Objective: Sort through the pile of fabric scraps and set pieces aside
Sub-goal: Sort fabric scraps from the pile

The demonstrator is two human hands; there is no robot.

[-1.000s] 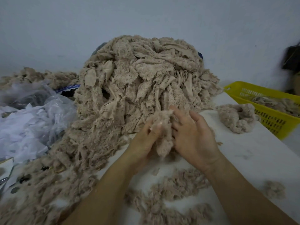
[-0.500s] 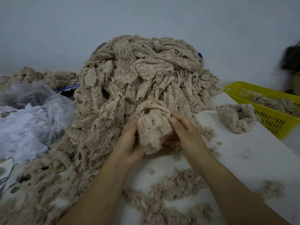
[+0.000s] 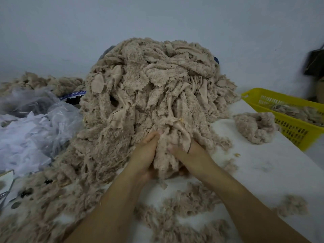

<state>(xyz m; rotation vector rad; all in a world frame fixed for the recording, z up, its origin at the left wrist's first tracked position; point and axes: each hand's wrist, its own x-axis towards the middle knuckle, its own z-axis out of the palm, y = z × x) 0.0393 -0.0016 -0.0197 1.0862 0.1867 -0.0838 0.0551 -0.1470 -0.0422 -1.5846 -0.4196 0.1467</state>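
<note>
Fingers (image 3: 151, 138) of left hand (image 3: 144, 155) and right hand (image 3: 192, 154) clutch a beige fuzzy fabric clump (image 3: 164, 160), now deeper in the beige scrap heap (image 3: 149, 85) beyond.

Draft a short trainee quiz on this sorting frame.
1. True or false: the yellow basket is empty.
2. The loose clump beside the basket lies: A) on the table, B) inside the basket, C) in a hand.
3. What do the left hand and right hand grip?
Key: 1 false, scraps lie in it. 2 A. 3 A bundle of fabric at the front of the big pile.
</note>
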